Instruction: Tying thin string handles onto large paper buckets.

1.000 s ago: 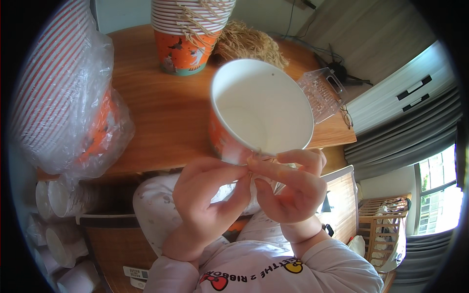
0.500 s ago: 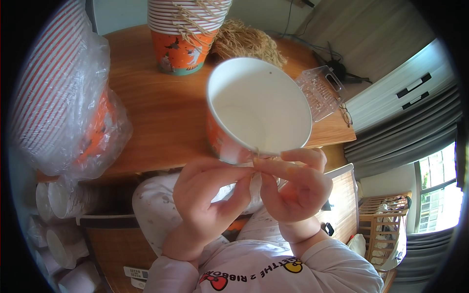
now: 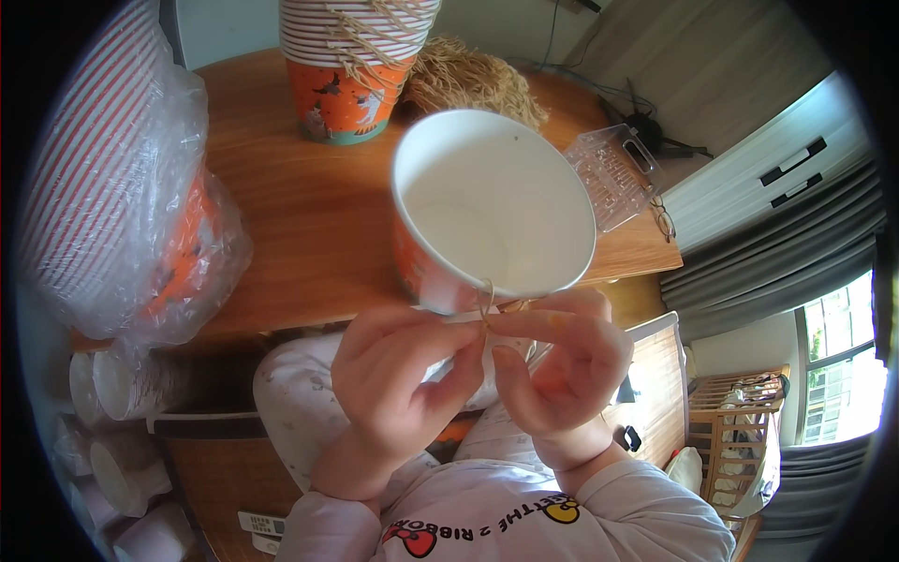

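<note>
A paper bucket (image 3: 494,201), white inside and orange outside, tilts toward me at the table's near edge. In its far wall, near the rim, is a small dark hole. A thin tan twine (image 3: 487,298) loops over the near rim and runs down to my fingertips. My left hand (image 3: 405,379) pinches the twine between thumb and index finger, just below the rim. My right hand (image 3: 564,361) meets it there, its index fingertip on the twine and the other fingers curled. The twine's lower end is partly hidden by my fingers.
A stack of orange buckets (image 3: 342,94) with twine handles stands behind, beside a heap of tan twine (image 3: 473,82). At the left, more buckets (image 3: 112,187) sit in clear plastic. A clear plastic case (image 3: 609,178) and glasses (image 3: 663,217) lie at the right.
The twine now stands up as a visible loop at the rim. My right hand has dropped slightly and its fingers have curled in. The bucket has shifted slightly left.
</note>
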The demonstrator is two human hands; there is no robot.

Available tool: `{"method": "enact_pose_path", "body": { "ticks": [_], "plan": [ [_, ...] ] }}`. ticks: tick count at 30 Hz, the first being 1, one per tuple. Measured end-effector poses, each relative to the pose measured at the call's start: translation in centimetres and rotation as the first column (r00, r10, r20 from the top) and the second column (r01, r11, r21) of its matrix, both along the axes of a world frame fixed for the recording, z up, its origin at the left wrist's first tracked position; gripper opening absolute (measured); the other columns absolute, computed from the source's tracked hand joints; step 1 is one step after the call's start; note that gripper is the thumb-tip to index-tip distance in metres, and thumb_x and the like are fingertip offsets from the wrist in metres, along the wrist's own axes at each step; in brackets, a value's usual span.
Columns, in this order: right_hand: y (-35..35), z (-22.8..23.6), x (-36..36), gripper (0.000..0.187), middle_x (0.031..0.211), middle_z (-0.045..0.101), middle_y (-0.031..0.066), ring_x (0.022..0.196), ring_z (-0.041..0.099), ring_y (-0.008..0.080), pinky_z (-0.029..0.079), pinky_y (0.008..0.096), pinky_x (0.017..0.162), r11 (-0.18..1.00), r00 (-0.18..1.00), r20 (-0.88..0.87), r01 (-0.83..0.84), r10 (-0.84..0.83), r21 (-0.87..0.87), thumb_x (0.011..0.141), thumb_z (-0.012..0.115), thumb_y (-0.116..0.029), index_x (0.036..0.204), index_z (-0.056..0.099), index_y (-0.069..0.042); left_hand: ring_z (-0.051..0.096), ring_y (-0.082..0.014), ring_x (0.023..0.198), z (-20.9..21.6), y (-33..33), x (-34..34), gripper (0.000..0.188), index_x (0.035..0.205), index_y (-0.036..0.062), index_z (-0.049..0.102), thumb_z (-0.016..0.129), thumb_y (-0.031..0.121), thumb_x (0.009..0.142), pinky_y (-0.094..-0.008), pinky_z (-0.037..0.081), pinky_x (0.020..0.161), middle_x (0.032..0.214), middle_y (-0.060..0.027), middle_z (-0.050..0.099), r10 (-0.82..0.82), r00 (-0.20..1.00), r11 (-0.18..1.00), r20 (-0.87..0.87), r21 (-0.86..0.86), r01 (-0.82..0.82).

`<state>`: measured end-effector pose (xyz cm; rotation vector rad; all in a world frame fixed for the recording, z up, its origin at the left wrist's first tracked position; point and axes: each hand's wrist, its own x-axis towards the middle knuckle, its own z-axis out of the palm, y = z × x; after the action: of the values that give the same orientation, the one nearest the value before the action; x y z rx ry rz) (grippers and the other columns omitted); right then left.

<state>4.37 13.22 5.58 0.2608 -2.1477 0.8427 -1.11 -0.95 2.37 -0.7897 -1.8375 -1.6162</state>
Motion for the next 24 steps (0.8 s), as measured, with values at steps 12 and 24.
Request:
{"method": "enact_pose_path", "body": {
  "ticks": [12,24],
  "plan": [
    [-0.2,-0.4,0.0,0.043,0.095,0.064,0.0092,0.087,0.060,0.0173,0.046,0.0277,0.077,0.955,0.978,-0.059,-0.207,0.199,-0.214,0.076,0.072,0.014,0.109,0.050,-0.002,0.061,-0.0203,0.070,0.1,0.3,0.0,0.020,0.085,0.0084,0.072,0.077,0.001,0.068,-0.0310,0.048,0.060,0.078,-0.0010,0.069,-0.096,0.995,0.995,0.029,0.043,0.095],
    [0.1,-2.6,0.5,0.052,0.094,0.067,0.0145,0.090,0.066,0.0198,0.052,0.0291,0.078,0.857,0.967,-0.037,-0.240,0.251,-0.455,0.081,0.069,0.013,0.117,0.036,-0.005,0.057,-0.0129,0.066,-0.9,0.0,-0.5,0.005,0.085,0.0040,0.064,0.067,0.008,0.086,-0.0249,0.040,0.056,0.079,-0.0044,0.066,-0.370,0.851,0.922,0.374,0.259,0.287]
  ]
}}
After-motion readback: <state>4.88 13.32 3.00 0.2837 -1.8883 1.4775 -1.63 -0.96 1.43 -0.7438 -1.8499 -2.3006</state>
